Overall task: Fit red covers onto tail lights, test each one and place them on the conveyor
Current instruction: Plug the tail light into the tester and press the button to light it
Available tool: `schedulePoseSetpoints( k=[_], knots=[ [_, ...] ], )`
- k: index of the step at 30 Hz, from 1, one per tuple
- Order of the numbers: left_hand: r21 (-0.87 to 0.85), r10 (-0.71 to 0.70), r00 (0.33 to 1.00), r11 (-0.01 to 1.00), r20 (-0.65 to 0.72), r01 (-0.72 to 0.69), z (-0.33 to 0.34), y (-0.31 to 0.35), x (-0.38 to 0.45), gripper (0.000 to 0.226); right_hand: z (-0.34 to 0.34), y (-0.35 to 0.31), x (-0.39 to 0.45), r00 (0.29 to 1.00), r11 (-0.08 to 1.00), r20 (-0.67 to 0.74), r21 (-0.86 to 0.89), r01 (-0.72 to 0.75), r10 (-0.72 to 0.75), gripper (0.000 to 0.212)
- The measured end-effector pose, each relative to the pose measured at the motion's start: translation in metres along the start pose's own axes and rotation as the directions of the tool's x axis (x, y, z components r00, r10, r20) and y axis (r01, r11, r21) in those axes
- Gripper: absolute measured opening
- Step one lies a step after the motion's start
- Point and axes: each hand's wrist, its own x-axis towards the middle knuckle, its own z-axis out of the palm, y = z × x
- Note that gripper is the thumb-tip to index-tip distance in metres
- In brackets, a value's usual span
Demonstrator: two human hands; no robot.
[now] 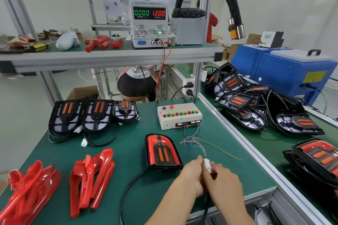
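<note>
Both hands meet at one white connector (207, 165), just this side of the covered tail light (163, 151) on the green bench (131, 144). The left hand (190, 177) and the right hand (222, 179) have their fingers curled in upon the white plastic from either side, so each has hold of it; whether the two halves are fully mated cannot be told, since the fingers hide the joint. Thin coloured leads (196, 141) rise from the grip to the test box (180, 115) beyond it, and a black cable (128, 188) loops from the lamp round to the near side of the grip, which explains why the hands work here: this is where the lamp's lead and the tester's lead can reach one another. The lamp lies face up to the left of the grip, its red cover seated, so that its face may be watched during test (judged: testing step, no light showing). The power supply (149, 23) on the shelf reads zero current at twelve volts, consistent with no load drawn. Loose red covers (91, 179) lie further left of the grip, uncovered lamps (82, 115) beyond them, both within reach for the next fitting. Lamps lie on the conveyor (274, 139) to the right of the grip, including covered ones (318, 159).
</note>
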Motion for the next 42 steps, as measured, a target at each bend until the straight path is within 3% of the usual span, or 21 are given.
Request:
schedulePoseSetpoints(
  k=[4,6,7,8,9,10,11,12,13,14,16,18,20,22,26,30,32,34,36,39,42],
  knots=[
    [0.319,0.146,0.984,0.942,-0.102,-0.107,-0.012,-0.014,-0.014,0.048,-0.009,0.006,0.001,0.999,0.992,0.026,-0.123,0.036,-0.033,0.035],
    [0.526,0.264,0.962,0.829,-0.072,-0.188,-0.025,-0.017,-0.035,0.035,-0.017,0.005,0.001,0.999,0.983,0.024,-0.177,0.050,-0.047,0.034],
    [0.640,0.364,0.930,0.726,-0.049,-0.251,-0.035,-0.016,-0.045,0.032,-0.023,0.003,0.000,0.999,0.976,0.020,-0.209,0.054,-0.051,0.034],
    [0.746,0.494,0.869,0.587,-0.022,-0.315,-0.047,-0.012,-0.055,0.034,-0.028,0.001,0.000,0.998,0.971,0.008,-0.230,0.063,-0.063,0.033],
    [0.833,0.644,0.765,0.426,-0.004,-0.353,-0.058,-0.004,-0.065,0.036,-0.032,0.000,0.001,0.997,0.970,-0.006,-0.232,0.068,-0.071,0.030],
    [0.891,0.787,0.617,0.289,-0.012,-0.352,-0.069,0.007,-0.073,0.037,-0.035,-0.001,0.001,0.996,0.973,-0.018,-0.219,0.077,-0.083,0.026],
    [0.923,0.892,0.451,0.202,-0.036,-0.326,-0.080,0.022,-0.078,0.036,-0.038,-0.003,0.001,0.995,0.976,-0.021,-0.199,0.088,-0.094,0.022],
    [0.936,0.944,0.321,0.177,-0.073,-0.305,-0.092,0.039,-0.082,0.034,-0.040,-0.007,0.001,0.995,0.986,-0.024,-0.139,0.096,-0.100,0.017],
    [0.939,0.957,0.266,0.190,-0.113,-0.286,-0.102,0.055,-0.082,0.032,-0.042,-0.013,-0.001,0.996,0.996,-0.017,-0.009,0.093,-0.093,0.012],
    [0.942,0.943,0.297,0.227,-0.149,-0.248,-0.110,0.071,-0.079,0.035,-0.043,-0.021,-0.004,0.995,0.984,0.013,0.152,0.091,-0.094,0.010],
    [0.949,0.861,0.465,0.292,-0.206,-0.121,-0.119,0.093,-0.065,0.051,-0.044,-0.036,-0.011,0.992,0.919,0.060,0.386,0.084,-0.116,0.026],
    [0.932,0.740,0.616,0.362,-0.270,-0.025,-0.123,0.101,-0.051,0.062,-0.043,-0.049,-0.019,0.987,0.881,0.079,0.464,0.090,-0.142,0.029],
    [0.908,0.657,0.704,0.418,-0.270,-0.042,-0.127,0.100,-0.038,0.057,-0.041,-0.059,-0.023,0.985,0.891,0.049,0.435,0.128,-0.166,0.029],
    [0.904,0.654,0.717,0.420,-0.241,-0.079,-0.131,0.095,-0.032,0.052,-0.035,-0.063,-0.025,0.973,0.939,-0.014,0.261,0.226,-0.230,0.039],
    [0.889,0.684,0.702,0.428,-0.199,-0.165,-0.137,0.091,-0.033,0.050,-0.016,-0.063,-0.031,0.948,0.948,0.001,0.013,0.318,-0.318,0.011],
    [0.810,0.685,0.706,0.511,-0.182,-0.287,-0.152,0.087,-0.055,0.054,0.010,-0.056,-0.037,0.942,0.943,0.045,0.041,0.330,-0.331,0.068],
    [0.668,0.657,0.720,0.641,-0.223,-0.377,-0.156,0.085,-0.071,0.057,0.018,-0.054,-0.039,0.917,0.921,0.082,0.034,0.389,-0.390,0.069],
    [0.476,0.630,0.739,0.740,-0.240,-0.476,-0.159,0.084,-0.086,0.051,0.022,-0.056,-0.040,0.852,0.851,0.101,-0.068,0.521,-0.514,0.061],
    [0.353,0.598,0.764,0.788,-0.242,-0.505,-0.162,0.083,-0.095,0.045,0.030,-0.055,-0.045,0.794,0.793,-0.010,-0.066,0.605,-0.607,0.055],
    [0.356,0.531,0.817,0.826,-0.227,-0.438,-0.161,0.082,-0.101,0.036,0.051,-0.050,-0.043,0.659,0.668,-0.122,-0.046,0.743,-0.742,0.041],
    [0.476,0.506,0.833,0.802,-0.222,-0.360,-0.156,0.079,-0.099,0.047,0.058,-0.044,-0.035,0.585,0.590,-0.209,0.043,0.806,-0.784,0.038]
  ],
)
